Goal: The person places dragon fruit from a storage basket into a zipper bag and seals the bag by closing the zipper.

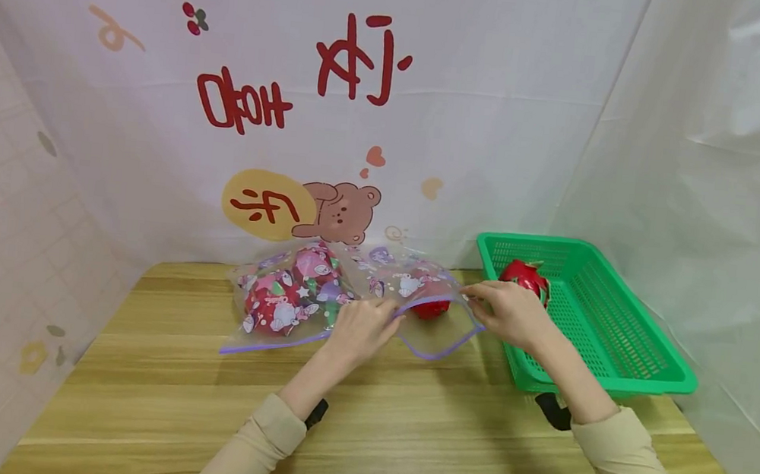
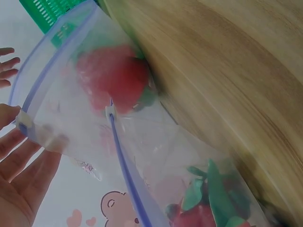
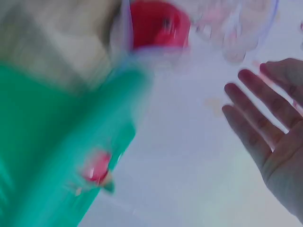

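Note:
My left hand (image 1: 358, 332) pinches the purple-edged mouth of a clear zip bag (image 1: 390, 278) beside its white slider (image 2: 23, 120). The mouth gapes toward me, and a red dragon fruit (image 1: 429, 309) lies inside. Fingers extended, my right hand (image 1: 513, 311) hovers at the right end of that mouth, in front of the green basket; the right wrist view shows nothing in its grasp. Left of the gaping bag lies a second printed zip bag (image 1: 306, 325), holding dragon fruits (image 1: 272, 303) with green scales.
The green basket (image 1: 640, 386) stands on the wooden table (image 1: 395, 437) at the right, with one dragon fruit (image 1: 521, 273) at its left end. A white printed sheet (image 1: 460, 122) hangs behind the table, and a pale sheet (image 1: 716, 246) rises along the right side.

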{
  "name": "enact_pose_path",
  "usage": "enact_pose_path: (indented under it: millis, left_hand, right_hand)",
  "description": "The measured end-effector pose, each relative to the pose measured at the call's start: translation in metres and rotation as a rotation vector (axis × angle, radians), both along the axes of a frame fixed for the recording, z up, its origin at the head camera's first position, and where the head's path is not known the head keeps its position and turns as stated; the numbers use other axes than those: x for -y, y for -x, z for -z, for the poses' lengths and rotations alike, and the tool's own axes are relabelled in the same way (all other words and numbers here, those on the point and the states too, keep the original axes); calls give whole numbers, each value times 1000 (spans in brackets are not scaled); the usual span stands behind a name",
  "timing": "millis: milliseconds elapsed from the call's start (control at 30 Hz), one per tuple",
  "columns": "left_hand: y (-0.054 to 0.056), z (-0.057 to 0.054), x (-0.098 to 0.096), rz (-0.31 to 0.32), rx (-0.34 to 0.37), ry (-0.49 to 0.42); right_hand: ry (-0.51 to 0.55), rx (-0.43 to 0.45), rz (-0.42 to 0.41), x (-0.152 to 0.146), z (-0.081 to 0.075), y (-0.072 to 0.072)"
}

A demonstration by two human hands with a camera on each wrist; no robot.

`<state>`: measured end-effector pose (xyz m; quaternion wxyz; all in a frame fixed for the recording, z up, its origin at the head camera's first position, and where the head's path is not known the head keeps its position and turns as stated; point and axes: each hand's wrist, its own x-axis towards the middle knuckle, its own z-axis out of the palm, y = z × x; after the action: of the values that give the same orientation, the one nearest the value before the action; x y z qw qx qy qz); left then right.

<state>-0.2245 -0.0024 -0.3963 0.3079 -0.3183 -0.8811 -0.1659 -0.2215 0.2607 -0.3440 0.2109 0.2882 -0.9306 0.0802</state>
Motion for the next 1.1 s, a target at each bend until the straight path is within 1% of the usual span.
enact_pose_path:
  millis: [67,100,200,267,367,467,567,633,667,733,900,967,1100]
  left_hand:
    - [0,0,0,3,9,-3]
    - [1,0,1,4,11,-5]
    - [1,1,1,5,14,0]
    - [1,1,2,1,12,4]
    - [1,1,2,-4,16,-1]
    - [1,1,2,0,20,-3]
    - [1,2,1,7,21,4]
    - [0,2,1,12,23,5]
    - [1,2,0,11,20,5]
    - [1,2,0,12,21,2]
    - [1,1,1,11,0,0]
    - [2,1,1,10,-9,1]
    - [2,1,1,11,-12,-3]
  right_hand:
    - [27,75,28,-13,-10,9]
    - [37,112,57,-20,-14,14]
    - [59,235,160,-40,-22,30]
    - [74,305,234,-52,-23,42]
    - [76,409,350,-69,-18,58]
    - [71,508,475,-85,-6,69]
    - [65,595,592,-97,5,74]
    - [75,644,641,-102,11,76]
    - [81,668,655,-103,13,77]
    - [92,724,657,-102,16,78]
    - [160,857,637,-97,26,83]
    - [196,878,632,-95,32,84]
    - [254,851,629,-95,40,84]
